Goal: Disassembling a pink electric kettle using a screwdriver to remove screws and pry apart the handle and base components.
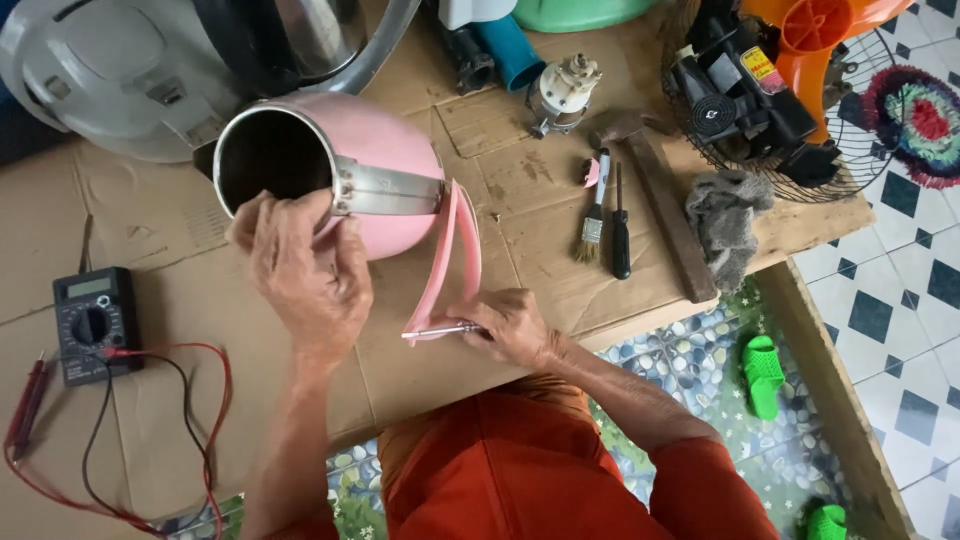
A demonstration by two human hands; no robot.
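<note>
A pink electric kettle [375, 150] lies on its side on the cardboard-covered table [560, 290], its dark steel inside facing me. My left hand [305, 270] grips the kettle's rim and body. The pink handle [455, 255] sticks out toward me on the right. My right hand [515, 325] holds a thin metal screwdriver [440, 331], its tip pointing left against the lower end of the handle.
A black multimeter [92, 320] with red and black leads [150, 430] lies at the left. A paintbrush [594, 215], a dark screwdriver [621, 235], a hammer [665, 210] and a grey rag [725, 225] lie at the right. A rice cooker [100, 70] stands behind; a fan [780, 90] is at far right.
</note>
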